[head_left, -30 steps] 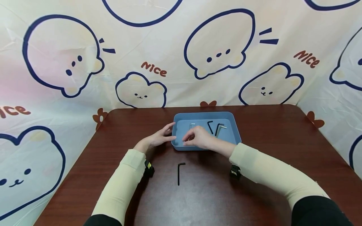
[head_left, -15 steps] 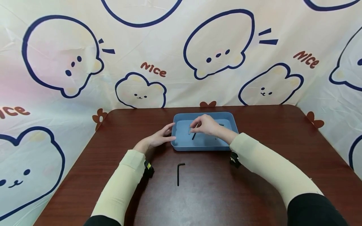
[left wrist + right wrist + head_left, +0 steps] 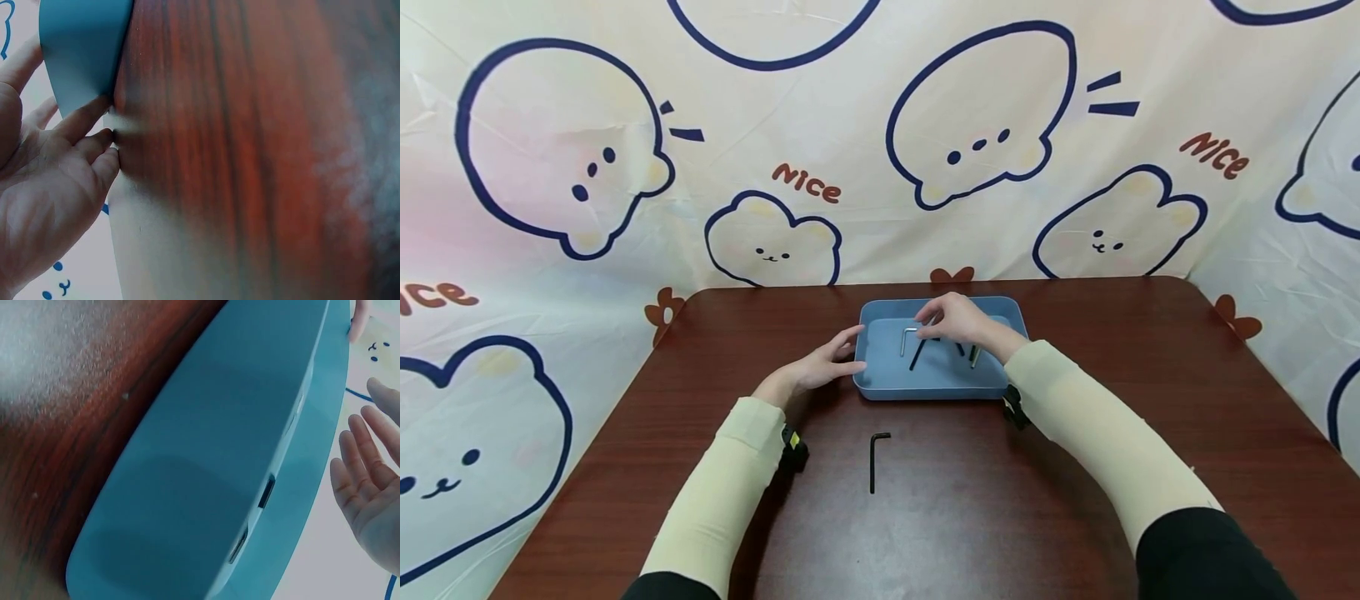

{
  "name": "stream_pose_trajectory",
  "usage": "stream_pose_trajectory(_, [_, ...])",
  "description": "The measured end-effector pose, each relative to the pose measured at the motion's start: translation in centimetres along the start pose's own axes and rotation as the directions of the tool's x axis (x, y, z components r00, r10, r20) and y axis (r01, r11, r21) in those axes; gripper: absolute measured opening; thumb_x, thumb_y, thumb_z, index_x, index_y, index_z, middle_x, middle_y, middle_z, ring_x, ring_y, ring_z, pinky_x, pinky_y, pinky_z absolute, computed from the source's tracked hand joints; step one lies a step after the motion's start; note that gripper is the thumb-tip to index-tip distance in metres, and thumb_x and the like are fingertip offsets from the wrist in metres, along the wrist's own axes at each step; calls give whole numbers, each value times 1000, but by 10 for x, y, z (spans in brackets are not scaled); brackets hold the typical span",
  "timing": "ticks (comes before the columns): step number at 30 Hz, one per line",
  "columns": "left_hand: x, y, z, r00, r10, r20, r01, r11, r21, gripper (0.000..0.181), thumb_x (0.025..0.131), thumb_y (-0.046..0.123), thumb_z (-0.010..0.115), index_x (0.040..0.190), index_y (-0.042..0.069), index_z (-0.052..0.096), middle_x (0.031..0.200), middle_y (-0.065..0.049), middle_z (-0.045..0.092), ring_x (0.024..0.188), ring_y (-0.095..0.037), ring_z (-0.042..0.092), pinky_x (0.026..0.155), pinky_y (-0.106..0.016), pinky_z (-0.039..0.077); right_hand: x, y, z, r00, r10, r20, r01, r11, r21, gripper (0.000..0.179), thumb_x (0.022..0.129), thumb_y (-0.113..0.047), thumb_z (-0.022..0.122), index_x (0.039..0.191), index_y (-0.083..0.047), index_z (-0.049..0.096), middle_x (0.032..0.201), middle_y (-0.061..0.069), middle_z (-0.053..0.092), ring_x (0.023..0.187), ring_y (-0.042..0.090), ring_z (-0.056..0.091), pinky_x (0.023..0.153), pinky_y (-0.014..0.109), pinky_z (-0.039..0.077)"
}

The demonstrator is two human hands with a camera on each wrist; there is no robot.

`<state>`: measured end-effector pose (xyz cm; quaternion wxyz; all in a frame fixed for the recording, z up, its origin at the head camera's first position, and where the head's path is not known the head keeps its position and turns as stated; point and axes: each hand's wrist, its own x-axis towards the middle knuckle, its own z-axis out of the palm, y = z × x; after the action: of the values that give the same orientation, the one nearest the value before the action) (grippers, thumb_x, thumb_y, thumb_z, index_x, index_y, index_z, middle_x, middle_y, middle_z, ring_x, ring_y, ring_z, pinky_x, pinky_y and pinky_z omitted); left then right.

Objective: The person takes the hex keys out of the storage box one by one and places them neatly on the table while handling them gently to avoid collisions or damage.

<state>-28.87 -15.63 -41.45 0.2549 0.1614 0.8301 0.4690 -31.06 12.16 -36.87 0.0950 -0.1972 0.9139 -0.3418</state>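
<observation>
My left hand touches the left side of a blue tray, thumb and fingers spread at its rim. In the left wrist view, the left hand has its fingertips at the tray's wall. My right hand hovers over the back of the tray, its fingertips above a black hex key. The right wrist view shows the right hand with loosely extended fingers and nothing between them. Beside the black key lies a silver hex key. Other hex keys are partly hidden under my right hand.
Another black hex key lies on the brown table in front of the tray. A printed cloth hangs behind the table and at its sides.
My right hand has moved from the tray's front left toward the back and right, revealing the black hex key beside the silver one. My left hand stays at the tray's side.
</observation>
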Motion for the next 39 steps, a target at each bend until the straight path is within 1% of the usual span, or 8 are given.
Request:
stream_pose_trajectory(5, [-1,0,-1,1000,5,-2,-5,1000,1,74,99,23,58,157,20,12,160,-18,13,146,-34,12,111,-60,12,4,5,0,1000,-27,3,27,999,-20,33,90,-16,71,119,0,67,117,15,65,104,26,61,86,39,50])
stream_pose_trajectory(7, [-2,1,-1,1000,4,-2,-4,1000,4,74,99,22,58,157,20,12,160,-18,13,146,-34,11,111,-60,11,5,7,0,1000,-27,6,27,999,-26,34,90,-17,71,120,-1,67,118,14,65,105,26,60,87,39,49])
stream_pose_trajectory(17, [1,2,-2,1000,-13,-4,13,1000,-6,74,98,25,59,156,24,14,160,-15,15,146,-31,13,111,-59,11,15,12,2,1000,1,9,-1,1000,-1,33,91,-15,71,121,-4,68,119,10,65,109,26,57,89,41,48])
stream_pose_trajectory(23, [1,3,-2,1000,-14,0,14,1000,7,75,98,26,59,156,23,13,159,-19,15,146,-33,13,111,-61,11,19,13,3,1000,5,19,-6,1000,11,32,90,-14,71,120,-4,68,119,10,65,107,26,57,87,40,48])
stream_pose_trajectory(29, [1,3,-3,1000,-5,-3,5,1000,13,74,98,25,59,156,22,14,159,-18,15,146,-33,13,111,-60,12,24,15,4,1000,19,16,-20,1000,8,32,90,-15,71,121,-5,68,119,10,64,107,26,55,86,40,48])
stream_pose_trajectory(34, [2,2,-2,1000,-15,-4,15,1000,9,74,99,25,59,156,22,13,159,-18,16,146,-33,14,111,-60,11,29,18,8,1000,14,23,-14,1000,13,33,91,-15,71,122,-5,68,121,11,63,107,26,56,88,40,48])
stream_pose_trajectory(39, [1,0,-2,1000,-24,-2,24,1000,0,73,99,26,58,156,23,13,159,-18,15,146,-33,13,111,-60,12,31,20,15,999,11,41,-12,1000,20,34,91,-14,69,124,-4,66,124,13,62,107,26,59,90,41,48])
